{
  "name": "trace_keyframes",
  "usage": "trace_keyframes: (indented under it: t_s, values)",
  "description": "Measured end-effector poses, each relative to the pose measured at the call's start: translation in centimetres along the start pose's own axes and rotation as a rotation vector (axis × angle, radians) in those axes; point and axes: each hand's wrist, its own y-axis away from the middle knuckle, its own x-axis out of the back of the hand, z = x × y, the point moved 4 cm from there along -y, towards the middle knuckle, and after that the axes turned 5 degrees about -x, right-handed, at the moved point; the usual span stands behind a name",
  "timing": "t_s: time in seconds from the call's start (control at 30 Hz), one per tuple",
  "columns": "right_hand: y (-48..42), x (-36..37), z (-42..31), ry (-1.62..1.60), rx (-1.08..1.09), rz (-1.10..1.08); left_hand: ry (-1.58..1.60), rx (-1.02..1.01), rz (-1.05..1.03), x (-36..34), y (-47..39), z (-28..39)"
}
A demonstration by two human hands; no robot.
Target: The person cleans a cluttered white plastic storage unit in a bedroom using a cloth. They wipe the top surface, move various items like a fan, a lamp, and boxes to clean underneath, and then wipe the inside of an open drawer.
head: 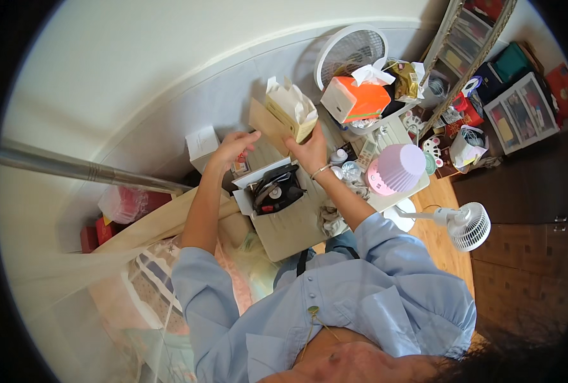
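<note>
Raised over the back of the small table [284,239], my right hand [312,151] grips a cream paper box [291,111] with torn-looking white paper at its top. A tan card flap [270,125] hangs at the box's left side. My left hand [236,146] is just left of that flap, its fingers apart and partly curled; a small red thing shows by its fingers, too small to make out. Below and between my forearms, an open white box [246,202] on the table holds black items with cords [276,189].
A white carton [202,145] stands left, by the wall. To the right are an orange tissue pack [360,98], a lilac pleated lamp [401,167], small bottles [339,155] and a crumpled cloth [332,220]. A white fan [468,227] stands beside the table; a metal pole [92,167] crosses the left.
</note>
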Motion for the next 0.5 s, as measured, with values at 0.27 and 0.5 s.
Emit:
trace_keyframes:
  t_s: [0.27, 0.5]
  values:
    - [0.8, 1.3, 5.7, 0.145, -0.178, 0.192, -0.192, 0.0, -0.411, -4.5, -5.1, 1.8]
    - [-0.9, 0.1, 9.6, 0.198, -0.209, 0.364, -0.197, -0.031, -0.636, -7.6, -11.6, 0.8]
